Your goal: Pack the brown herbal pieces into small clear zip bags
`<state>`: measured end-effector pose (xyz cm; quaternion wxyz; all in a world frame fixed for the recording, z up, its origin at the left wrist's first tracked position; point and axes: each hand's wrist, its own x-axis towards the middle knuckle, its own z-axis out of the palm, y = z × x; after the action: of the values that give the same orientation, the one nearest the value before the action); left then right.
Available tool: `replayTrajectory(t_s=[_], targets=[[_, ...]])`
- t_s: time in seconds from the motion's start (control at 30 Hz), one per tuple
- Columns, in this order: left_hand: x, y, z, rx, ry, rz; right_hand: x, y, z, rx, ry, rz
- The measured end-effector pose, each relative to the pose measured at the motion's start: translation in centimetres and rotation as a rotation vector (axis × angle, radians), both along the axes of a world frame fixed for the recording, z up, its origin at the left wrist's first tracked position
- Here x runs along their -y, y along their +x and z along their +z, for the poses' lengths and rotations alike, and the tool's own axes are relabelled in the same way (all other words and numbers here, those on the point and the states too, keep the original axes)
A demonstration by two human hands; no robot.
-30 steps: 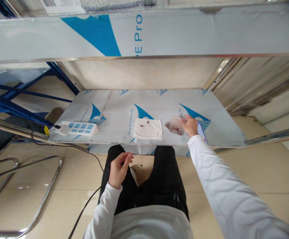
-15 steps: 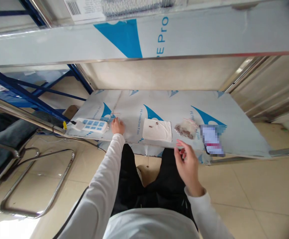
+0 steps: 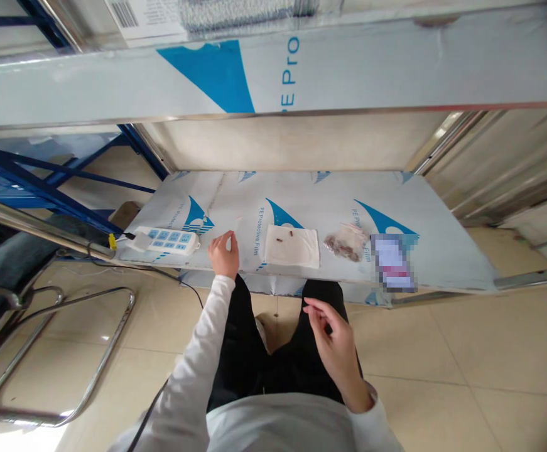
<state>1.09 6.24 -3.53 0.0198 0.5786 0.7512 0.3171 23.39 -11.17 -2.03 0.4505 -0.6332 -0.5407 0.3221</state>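
Before the broad, grey, film-covered shelf (image 3: 330,201), the right hand (image 3: 336,345) hangs loosely open, apparently empty. Left of the white rectangular cloth (image 3: 296,252), the left hand (image 3: 225,254) seems to pinch a thin, translucent piece (image 3: 239,220) over the shelf; a light grip, clear of the cloth's small dark-brown slivers (image 3: 279,240), suits it.

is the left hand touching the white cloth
Apart. The head view shows a strip of the printed tabletop between the left hand and the near side of the white cloth.
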Motion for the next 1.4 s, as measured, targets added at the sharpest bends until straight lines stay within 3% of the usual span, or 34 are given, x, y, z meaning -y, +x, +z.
replayTrajectory(t_s=[0.07, 0.1, 0.2, 0.3, 0.43, 0.53, 0.63, 0.73, 0.83, 0.97, 1.03, 1.17, 1.3, 1.4], targets=[[4.4, 2.2, 0.5, 0.132, 0.299, -0.141, -1.5, -1.2, 1.6, -0.124, -0.060, 0.043], [6.6, 3.3, 0.7, 0.185, 0.375, -0.216, -2.3, -1.9, 2.4, -0.179, -0.085, 0.053], [11.9, 5.6, 1.2, 0.207, 0.418, -0.406, -4.5, -3.6, 4.0, -0.300, -0.099, 0.054], [14.5, 6.0, 1.8, 0.212, 0.413, -0.501, -5.2, -4.1, 4.3, -0.332, -0.036, 0.027], [15.4, 5.4, 3.7, 0.470, 0.164, -0.522, -3.8, -3.6, 4.1, -0.098, 0.186, -0.010], [15.5, 5.4, 5.4, 0.875, -0.051, -0.400, -2.2, -3.1, 3.8, 0.139, 0.380, 0.098], [15.3, 5.7, 6.3, 1.175, -0.194, -0.332, -1.1, -2.8, 3.4, 0.282, 0.427, 0.208], [15.3, 5.7, 6.0, 1.287, -0.289, -0.295, -0.5, -2.6, 3.4, 0.281, 0.383, 0.286], [15.7, 5.6, 5.1, 1.331, -0.351, -0.275, 0.1, -2.5, 3.8, 0.171, 0.249, 0.339], [16.5, 5.6, 4.0, 1.472, -0.407, -0.281, 0.6, -2.9, 3.7, -0.005, 0.023, 0.224], [16.6, 5.5, 3.7, 1.560, -0.457, -0.308, 0.5, -2.9, 3.4, -0.162, -0.126, 0.226], [16.5, 4.9, 3.4, 1.618, -0.548, -0.400, -0.3, -2.5, 3.2, -0.516, -0.375, 0.382], [16.6, 4.5, 3.0, 1.542, -0.540, -0.458, -0.6, -2.1, 3.1, -0.439, -0.366, 0.403], [17.1, 4.6, 2.7, 1.322, -0.513, -0.351, -0.1, -2.4, 2.2, -0.157, -0.195, 0.194]])
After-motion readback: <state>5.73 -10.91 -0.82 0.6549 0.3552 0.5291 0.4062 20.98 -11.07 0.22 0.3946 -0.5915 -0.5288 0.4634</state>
